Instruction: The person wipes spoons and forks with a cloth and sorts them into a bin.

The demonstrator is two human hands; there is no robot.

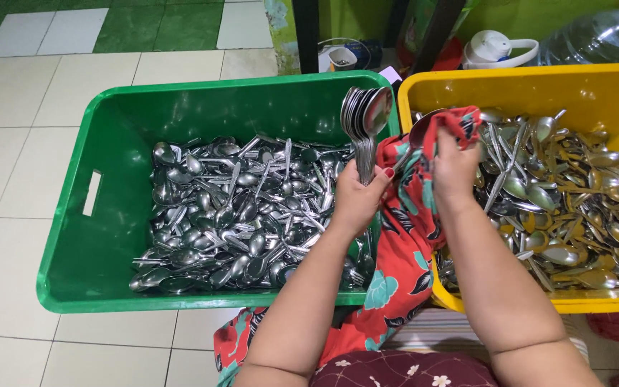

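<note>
left hand (pixel 356 197) closed around a bunch of spoons (pixel 365 125) above the green bin (pixel 84 244). right hand (pixel 454 168) grips a red floral cloth (pixel 402 236) wrapped on one spoon (pixel 421 129), over the yellow bin (pixel 539 82). both bins on a cream tiled floor (pixel 8 165).

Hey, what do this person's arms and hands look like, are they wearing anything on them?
Both forearms are bare, with no sleeves, gloves, watch or bracelets in view. The left hand has dark red polish on the one fingernail that shows. The right hand shows no rings; its nails are hidden.

Catering kitchen floor: spoon-filled crates (pixel 102 236)
</note>
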